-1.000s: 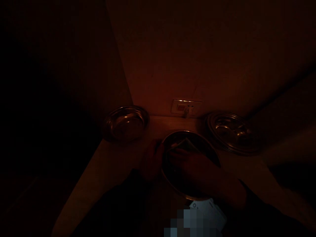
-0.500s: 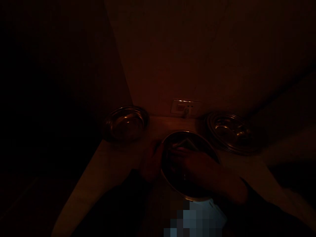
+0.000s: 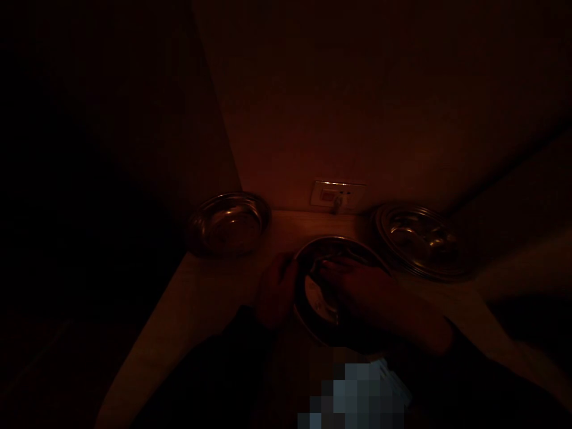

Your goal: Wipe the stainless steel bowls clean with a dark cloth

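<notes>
The scene is very dark. A round shiny metal dish (image 3: pixel 308 330) with a raised rim is in front of me, tilted towards me. My left hand (image 3: pixel 277 291) is closed on the dish's left rim, thumb near the edge. Inside the dish, my right hand (image 3: pixel 353 283) presses on the far part of the inner surface. A cloth, mostly hidden and hard to make out now, is under its fingers. A pale reflection shows on the dish's bottom left of the right wrist.
A metal bowl (image 3: pixel 230 226) stands at the back left of the wooden table (image 3: pixel 165 310). Several stacked metal dishes (image 3: pixel 420 241) are at the back right. A wall socket (image 3: pixel 338 194) with a plug is behind. Below the dish hangs a pale, partly pixelated card (image 3: pixel 388 381).
My right hand has moved slightly up and right inside the dish, uncovering a bright patch on its bottom. The dish's near edge has risen a little. My left hand stays on the rim.
</notes>
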{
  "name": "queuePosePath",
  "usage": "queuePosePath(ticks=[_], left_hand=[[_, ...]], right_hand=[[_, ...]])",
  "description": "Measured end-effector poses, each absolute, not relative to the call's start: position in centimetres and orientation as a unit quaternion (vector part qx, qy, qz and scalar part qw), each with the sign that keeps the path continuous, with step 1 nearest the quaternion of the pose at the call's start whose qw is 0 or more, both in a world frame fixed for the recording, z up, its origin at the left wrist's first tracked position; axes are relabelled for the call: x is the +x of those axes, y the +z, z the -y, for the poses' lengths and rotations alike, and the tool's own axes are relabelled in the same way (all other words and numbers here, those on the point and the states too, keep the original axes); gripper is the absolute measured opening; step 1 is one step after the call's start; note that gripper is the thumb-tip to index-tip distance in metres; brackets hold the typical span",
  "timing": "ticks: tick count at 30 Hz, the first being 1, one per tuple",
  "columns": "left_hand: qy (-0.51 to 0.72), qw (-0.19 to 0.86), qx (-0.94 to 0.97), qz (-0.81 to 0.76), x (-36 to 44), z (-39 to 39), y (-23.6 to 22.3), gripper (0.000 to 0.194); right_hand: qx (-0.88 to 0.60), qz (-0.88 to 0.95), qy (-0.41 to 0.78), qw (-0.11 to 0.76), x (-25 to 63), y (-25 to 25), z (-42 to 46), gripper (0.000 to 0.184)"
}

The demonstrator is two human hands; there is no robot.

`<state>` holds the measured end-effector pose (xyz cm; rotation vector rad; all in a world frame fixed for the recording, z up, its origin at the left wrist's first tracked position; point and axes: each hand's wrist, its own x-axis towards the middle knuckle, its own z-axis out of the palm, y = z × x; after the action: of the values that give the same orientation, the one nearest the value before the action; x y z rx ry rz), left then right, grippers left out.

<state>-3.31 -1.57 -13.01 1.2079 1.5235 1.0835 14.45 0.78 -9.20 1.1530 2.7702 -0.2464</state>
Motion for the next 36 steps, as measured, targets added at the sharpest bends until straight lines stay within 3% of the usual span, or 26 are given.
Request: queuePosePath(ticks=[36], left_hand=[[0.433,0.437,0.491,-0.617,-3.38,1.55,-12.94,0.03]], right_hand=[[0.386,-0.917,-0.081,0.052,14.48,-9.28,-0.93,0.038]])
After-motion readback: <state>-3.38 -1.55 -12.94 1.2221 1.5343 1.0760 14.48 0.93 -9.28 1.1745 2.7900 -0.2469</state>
